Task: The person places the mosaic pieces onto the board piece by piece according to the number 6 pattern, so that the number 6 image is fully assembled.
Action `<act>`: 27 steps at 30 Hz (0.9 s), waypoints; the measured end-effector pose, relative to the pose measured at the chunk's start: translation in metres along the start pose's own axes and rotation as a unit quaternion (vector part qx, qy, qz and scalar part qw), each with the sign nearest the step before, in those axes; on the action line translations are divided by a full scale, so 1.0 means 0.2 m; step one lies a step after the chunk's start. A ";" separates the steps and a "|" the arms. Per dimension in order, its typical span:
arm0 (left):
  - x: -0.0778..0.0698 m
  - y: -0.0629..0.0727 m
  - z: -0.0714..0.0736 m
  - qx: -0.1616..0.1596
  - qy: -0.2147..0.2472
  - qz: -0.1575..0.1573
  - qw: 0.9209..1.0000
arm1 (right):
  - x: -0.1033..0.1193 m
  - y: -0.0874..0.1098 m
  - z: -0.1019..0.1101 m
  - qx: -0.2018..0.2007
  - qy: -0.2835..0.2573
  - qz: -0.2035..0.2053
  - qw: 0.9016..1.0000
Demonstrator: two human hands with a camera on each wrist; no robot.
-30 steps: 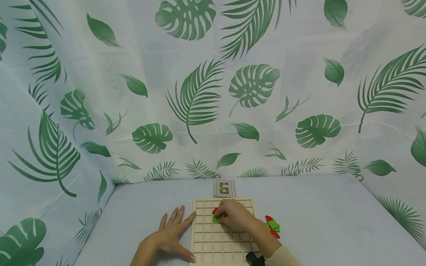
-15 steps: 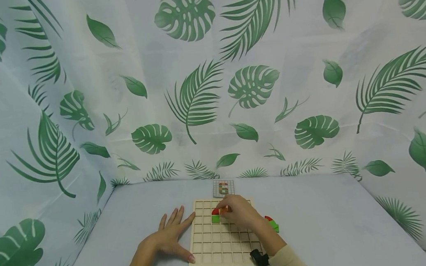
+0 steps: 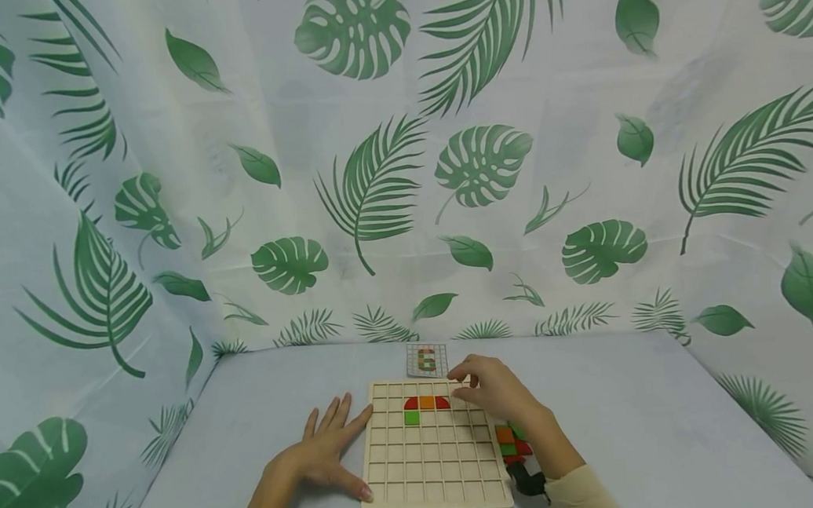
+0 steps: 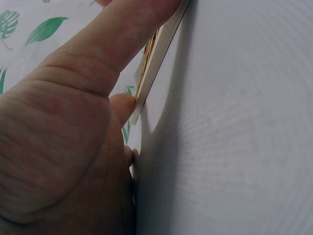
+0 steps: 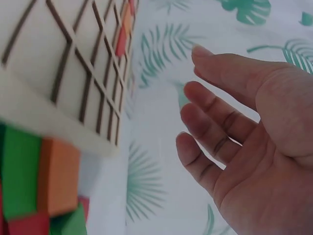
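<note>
A pale wooden grid board (image 3: pixel 424 471) lies on the table. In one row near its far side sit a red rounded piece (image 3: pixel 411 404), an orange square (image 3: pixel 427 403) and a second red rounded piece (image 3: pixel 442 403); a green square (image 3: pixel 412 417) is below the left one. My left hand (image 3: pixel 319 455) is spread flat at the board's left side, index finger and thumb against its edge. My right hand (image 3: pixel 494 389) hovers over the board's far right corner. Its fingers are loosely bent, with nothing between them in the right wrist view.
A pile of red, green and orange blocks (image 3: pixel 507 440) lies against the board's right edge, partly hidden by my right forearm. Behind the board is a small card (image 3: pixel 426 349) with a coloured grid pattern. A leaf-printed cloth (image 3: pixel 403 207) hangs behind the table.
My right hand has drawn away from the coloured row towards the right, letting go of what it held there. The orange square and right red piece now show fully. My left hand stays put.
</note>
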State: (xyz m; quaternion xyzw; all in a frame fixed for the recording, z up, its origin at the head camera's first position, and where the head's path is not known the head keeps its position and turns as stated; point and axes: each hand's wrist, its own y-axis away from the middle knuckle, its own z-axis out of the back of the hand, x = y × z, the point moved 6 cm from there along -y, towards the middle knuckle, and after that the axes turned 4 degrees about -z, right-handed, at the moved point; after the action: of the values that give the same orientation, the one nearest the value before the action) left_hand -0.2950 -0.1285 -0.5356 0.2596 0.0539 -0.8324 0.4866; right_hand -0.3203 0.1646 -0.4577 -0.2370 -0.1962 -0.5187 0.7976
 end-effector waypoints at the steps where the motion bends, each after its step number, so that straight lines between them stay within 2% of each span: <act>1: 0.00 0.00 0.00 0.000 0.001 -0.001 1.000 | -0.01 0.01 0.02 -0.002 0.001 0.000 1.000; 9: 0.02 0.00 -0.01 0.001 0.000 -0.004 1.000 | -0.07 0.05 0.08 0.011 0.006 -0.026 1.000; 27: 0.01 0.00 -0.01 0.001 0.005 -0.003 1.000 | -0.17 0.10 0.13 0.095 -0.038 -0.088 0.991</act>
State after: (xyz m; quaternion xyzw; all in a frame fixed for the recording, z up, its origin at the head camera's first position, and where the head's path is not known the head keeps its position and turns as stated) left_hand -0.2946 -0.1291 -0.5371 0.2645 0.0560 -0.8327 0.4832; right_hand -0.3162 0.2120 -0.4602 -0.1613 -0.2953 -0.5566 0.7596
